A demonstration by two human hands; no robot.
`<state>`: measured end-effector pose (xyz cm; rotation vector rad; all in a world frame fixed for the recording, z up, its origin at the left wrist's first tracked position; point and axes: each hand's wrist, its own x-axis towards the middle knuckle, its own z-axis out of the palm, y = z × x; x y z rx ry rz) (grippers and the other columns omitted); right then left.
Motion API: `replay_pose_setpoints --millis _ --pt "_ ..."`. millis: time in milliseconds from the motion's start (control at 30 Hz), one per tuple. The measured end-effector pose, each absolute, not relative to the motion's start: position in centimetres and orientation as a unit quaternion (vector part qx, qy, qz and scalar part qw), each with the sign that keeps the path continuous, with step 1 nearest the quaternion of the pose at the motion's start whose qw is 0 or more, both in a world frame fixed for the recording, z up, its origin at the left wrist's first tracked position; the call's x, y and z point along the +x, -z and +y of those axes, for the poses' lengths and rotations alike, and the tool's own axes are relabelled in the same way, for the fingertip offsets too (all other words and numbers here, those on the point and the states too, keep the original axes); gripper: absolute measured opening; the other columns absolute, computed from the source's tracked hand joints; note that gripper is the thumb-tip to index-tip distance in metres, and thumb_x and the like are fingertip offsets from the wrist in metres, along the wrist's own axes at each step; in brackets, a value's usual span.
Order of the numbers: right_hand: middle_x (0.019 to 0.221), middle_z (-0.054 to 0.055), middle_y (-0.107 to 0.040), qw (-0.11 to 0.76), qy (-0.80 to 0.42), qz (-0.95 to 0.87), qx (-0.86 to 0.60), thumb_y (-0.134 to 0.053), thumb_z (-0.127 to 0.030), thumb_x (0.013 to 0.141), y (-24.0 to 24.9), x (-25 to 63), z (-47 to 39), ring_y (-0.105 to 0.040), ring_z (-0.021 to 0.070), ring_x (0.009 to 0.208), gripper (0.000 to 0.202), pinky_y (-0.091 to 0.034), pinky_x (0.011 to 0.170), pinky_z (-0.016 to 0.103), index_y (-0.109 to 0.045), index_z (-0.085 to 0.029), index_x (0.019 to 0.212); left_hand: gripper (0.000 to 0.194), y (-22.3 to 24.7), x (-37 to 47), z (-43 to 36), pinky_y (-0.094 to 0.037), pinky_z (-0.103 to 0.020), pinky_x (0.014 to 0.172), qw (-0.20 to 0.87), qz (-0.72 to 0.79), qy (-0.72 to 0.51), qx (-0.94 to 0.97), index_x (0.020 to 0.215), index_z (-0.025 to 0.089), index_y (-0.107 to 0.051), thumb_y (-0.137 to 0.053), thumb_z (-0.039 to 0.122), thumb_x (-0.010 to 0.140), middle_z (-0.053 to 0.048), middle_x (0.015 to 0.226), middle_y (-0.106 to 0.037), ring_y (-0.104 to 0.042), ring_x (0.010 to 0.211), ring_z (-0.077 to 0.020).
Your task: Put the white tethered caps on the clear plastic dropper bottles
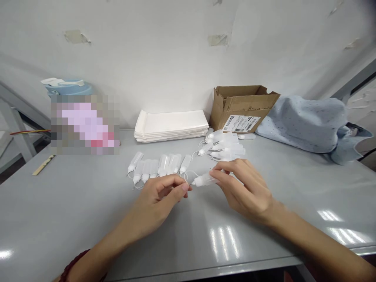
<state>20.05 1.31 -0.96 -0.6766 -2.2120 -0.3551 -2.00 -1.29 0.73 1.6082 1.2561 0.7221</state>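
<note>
Between my hands is a small translucent plastic bottle (205, 179), lying sideways with its white nozzle end pointing left. My right hand (245, 186) pinches its body between thumb and fingers. My left hand (166, 197) is closed at the nozzle tip, fingertips pinched on something too small to make out, near a thin white strap that loops from the bottle neck. Behind my left hand, several similar bottles (163, 164) lie in a row. Beyond my right hand is a loose pile of more bottles (225, 145).
A stack of white paper sheets or envelopes (173, 125) lies near the wall. Right of it stand an open cardboard box (243, 105) and a bundle of light blue fabric (302, 121). At the left are a blue lidded container (69, 88) and a small strip (44, 164).
</note>
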Motion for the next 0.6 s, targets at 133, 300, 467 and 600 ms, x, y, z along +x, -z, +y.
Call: replay_pose_setpoints --millis 133,300,467,600 --pt "0.094 0.011 -0.060 0.416 0.053 -0.862 -0.285 -0.058 -0.008 0.081 0.6 19.9 1.2 -0.058 0.0208 0.086 0.027 -0.050 0.070 0.035 -0.053 -0.016 0.106 0.025 -1.0 -2.0 -1.3 -0.040 -0.022 0.059 0.442 0.517 -0.312 0.663 0.070 0.019 -0.060 -0.048 0.033 0.087 0.002 0.067 -0.057 -0.049 0.062 -0.0110" --pt "0.102 0.011 -0.064 0.407 -0.166 -0.816 -0.377 -0.055 -0.022 0.087 -0.3 19.9 1.1 -0.062 0.0197 0.090 0.031 -0.052 0.074 0.033 -0.050 -0.016 0.117 0.024 -1.3 -2.1 -1.4 -0.040 -0.023 0.060 0.411 0.517 -0.328 0.676 0.072 0.019 -0.060 -0.047 0.031 0.088 0.001 0.069 -0.058 -0.050 0.064 -0.0118" --pt "0.063 -0.001 -0.061 0.379 -0.364 -0.754 -0.394 -0.045 -0.026 0.092 -0.6 19.9 0.9 -0.060 0.0122 0.061 0.021 -0.050 0.056 0.023 -0.058 -0.017 0.105 0.025 -1.0 -1.9 -1.6 -0.038 -0.023 0.057 0.386 0.515 -0.308 0.700 0.071 0.019 -0.058 -0.045 0.032 0.088 0.001 0.070 -0.056 -0.049 0.065 -0.0123" --pt "0.062 -0.001 -0.056 0.392 -0.364 -0.750 -0.389 -0.047 -0.024 0.090 -0.6 19.8 0.9 -0.056 0.0106 0.057 0.019 -0.047 0.052 0.022 -0.061 -0.016 0.099 0.025 -0.6 -1.7 -1.8 -0.037 -0.022 0.055 0.379 0.505 -0.297 0.716 0.071 0.019 -0.056 -0.043 0.031 0.089 0.001 0.070 -0.056 -0.048 0.064 -0.0122"
